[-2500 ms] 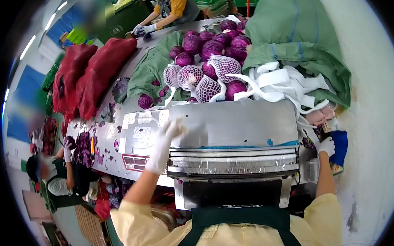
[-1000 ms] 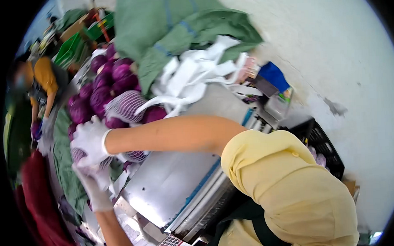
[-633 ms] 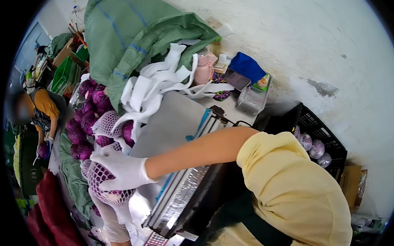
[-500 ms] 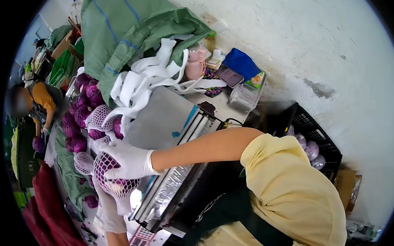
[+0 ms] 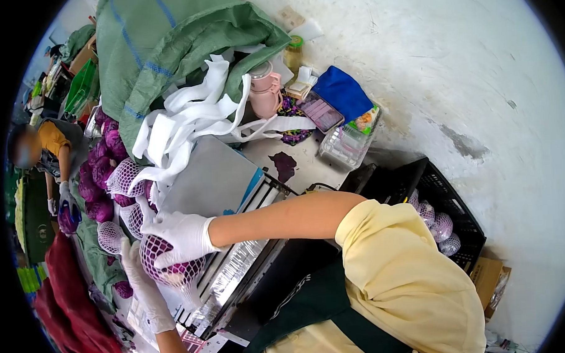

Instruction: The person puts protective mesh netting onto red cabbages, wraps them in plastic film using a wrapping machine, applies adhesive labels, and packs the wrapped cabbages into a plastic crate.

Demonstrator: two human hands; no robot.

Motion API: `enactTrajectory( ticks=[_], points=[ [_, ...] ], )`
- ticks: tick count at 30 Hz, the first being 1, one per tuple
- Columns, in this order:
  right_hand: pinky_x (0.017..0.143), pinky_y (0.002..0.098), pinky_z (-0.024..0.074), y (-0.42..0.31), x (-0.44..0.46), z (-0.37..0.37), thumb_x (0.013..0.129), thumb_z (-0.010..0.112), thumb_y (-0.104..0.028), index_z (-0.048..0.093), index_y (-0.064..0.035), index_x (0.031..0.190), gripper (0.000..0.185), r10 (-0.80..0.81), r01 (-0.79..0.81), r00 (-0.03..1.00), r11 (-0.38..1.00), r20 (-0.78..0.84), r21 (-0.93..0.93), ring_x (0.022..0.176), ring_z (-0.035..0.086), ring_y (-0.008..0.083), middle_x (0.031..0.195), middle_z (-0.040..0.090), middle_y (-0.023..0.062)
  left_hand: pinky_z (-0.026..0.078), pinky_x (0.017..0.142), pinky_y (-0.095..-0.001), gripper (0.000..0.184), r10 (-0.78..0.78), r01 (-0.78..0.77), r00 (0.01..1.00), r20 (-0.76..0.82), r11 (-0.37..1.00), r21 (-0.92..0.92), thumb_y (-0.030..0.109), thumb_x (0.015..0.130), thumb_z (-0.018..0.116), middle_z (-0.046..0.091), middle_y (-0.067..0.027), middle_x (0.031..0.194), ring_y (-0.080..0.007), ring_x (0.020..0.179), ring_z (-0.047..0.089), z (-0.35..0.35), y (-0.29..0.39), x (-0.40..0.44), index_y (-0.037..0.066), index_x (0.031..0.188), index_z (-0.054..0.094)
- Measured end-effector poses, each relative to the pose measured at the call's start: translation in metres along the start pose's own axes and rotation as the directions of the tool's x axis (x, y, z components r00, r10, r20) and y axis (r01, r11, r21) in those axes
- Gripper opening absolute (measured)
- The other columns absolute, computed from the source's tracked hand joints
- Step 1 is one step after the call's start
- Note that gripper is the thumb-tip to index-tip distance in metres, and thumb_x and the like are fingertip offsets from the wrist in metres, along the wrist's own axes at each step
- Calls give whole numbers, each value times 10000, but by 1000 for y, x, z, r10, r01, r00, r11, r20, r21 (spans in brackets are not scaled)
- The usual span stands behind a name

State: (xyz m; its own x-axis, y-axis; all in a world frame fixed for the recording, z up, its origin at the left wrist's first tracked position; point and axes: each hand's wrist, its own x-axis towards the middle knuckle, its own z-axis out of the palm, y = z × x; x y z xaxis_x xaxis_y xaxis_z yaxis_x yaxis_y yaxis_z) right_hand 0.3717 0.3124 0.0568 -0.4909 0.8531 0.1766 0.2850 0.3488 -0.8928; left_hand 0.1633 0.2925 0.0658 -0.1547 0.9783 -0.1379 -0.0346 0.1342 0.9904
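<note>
A purple cabbage in a white foam net (image 5: 168,258) hangs from my right hand (image 5: 184,237), whose gloved fingers and thumb are closed around its upper side. My left hand (image 5: 143,287), also in a white glove, is just left of this cabbage with its fingers stretched upward. Its fingertips are near another white foam net (image 5: 110,236); whether they touch it I cannot tell. Below my right forearm lies a wrapping machine (image 5: 239,271) with shiny film across it and a grey flat plate (image 5: 211,176) behind. More netted cabbages (image 5: 125,176) sit beyond my hands.
Loose purple cabbages (image 5: 96,183) are piled at the left. Around the machine are a green woven sack (image 5: 184,37), white foam strips (image 5: 181,127), a pink flask (image 5: 265,93) and a phone (image 5: 322,111). A black crate (image 5: 448,202) holds wrapped cabbages. A co-worker (image 5: 56,141) stands at far left.
My left hand has come out from under the netted cabbage and moved up and left, its fingers straightening. My right hand still holds the cabbage. The view has shifted slightly.
</note>
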Motion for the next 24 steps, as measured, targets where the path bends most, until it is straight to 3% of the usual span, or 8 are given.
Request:
enactTrajectory(
  ticks=[2,12,16,18,20,21,22,24],
  points=[
    [1007,426,416,0,-3,-6,780,698,-453,380,-70,1398,794,29,-30,999,999,41,18,1185,506,394,1290,471,229,348,1077,-377,560,34,-53,973,228,996,78,418,1013,413,485,-127,1368,-228,1268,463,16,-8,-3,26,1413,408],
    [962,433,451,10,-27,-25,811,683,-377,371,-75,1394,727,38,-39,999,999,22,17,1137,542,386,1318,459,208,438,1003,-343,554,10,-14,991,133,1000,26,428,1007,427,520,-119,1318,-198,1177,534,45,-7,-10,20,1382,444],
    [834,395,494,24,-83,-79,854,653,-238,646,-81,1069,266,-328,281,891,941,-313,-189,949,635,285,1002,663,110,424,1026,-327,557,31,-38,995,97,997,66,435,1008,421,506,-93,1347,-179,1190,520,42,-10,-10,20,1379,455],
    [721,366,507,35,-124,-121,842,664,-164,674,-84,952,137,-164,39,880,960,-446,-276,825,649,268,869,680,74,415,1037,-324,547,31,-37,993,117,998,50,430,1010,419,496,-82,1368,-173,1211,502,36,-12,-8,27,1378,462],
    [767,352,515,77,-160,-158,833,659,-147,670,-62,1002,190,-272,-108,772,836,-575,-539,828,643,303,926,683,106,410,1040,-324,563,50,-59,994,99,994,96,445,1004,425,478,-84,1388,-172,1223,492,37,-11,-11,35,1388,452],
    [824,387,506,74,-177,-175,824,669,-204,650,-69,1092,301,3,-334,811,823,-585,-459,920,626,319,1041,663,133,406,1043,-323,581,62,-69,996,59,990,123,457,1001,424,465,-81,1401,-174,1227,489,40,-6,-13,37,1403,432],
    [884,429,477,100,-199,-182,801,685,-288,581,-88,1231,485,54,-598,729,534,-682,-597,1030,591,328,1156,621,155,402,1047,-322,600,75,-77,997,19,985,151,470,998,423,451,-78,1413,-177,1232,485,43,-3,-15,40,1417,411],
    [906,450,460,123,-211,-203,756,692,-418,477,-114,1309,667,344,-798,595,362,-726,-482,1019,591,308,1069,619,154,336,1106,-352,659,77,-77,997,2,992,99,481,994,418,403,-82,1456,-246,1306,423,38,-3,-20,74,1492,275]
  ],
)
